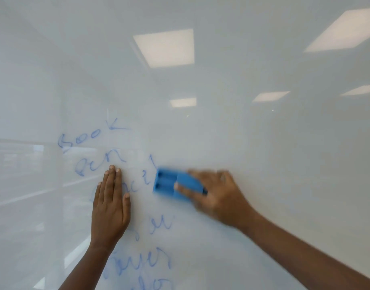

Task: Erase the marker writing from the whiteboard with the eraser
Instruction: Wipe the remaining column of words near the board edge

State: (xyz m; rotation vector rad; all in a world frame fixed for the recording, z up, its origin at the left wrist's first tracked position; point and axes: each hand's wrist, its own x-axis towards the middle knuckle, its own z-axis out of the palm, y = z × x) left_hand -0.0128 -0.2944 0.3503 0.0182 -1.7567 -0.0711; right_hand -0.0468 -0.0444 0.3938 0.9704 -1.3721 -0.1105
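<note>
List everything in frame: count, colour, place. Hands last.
whiteboard: one, glossy white, fills the view.
marker writing: several lines, blue, left of centre down to the bottom edge; the top two read "Book" and "pen".
eraser: one, blue, against the board just right of the third line, blurred.
light reflections: five, pale rectangles, upper centre and right of the board.
left hand: one, flat on the board with straight fingers, covering part of the third line.
right hand: one, fingers curled round the eraser's right end, blurred.
</note>
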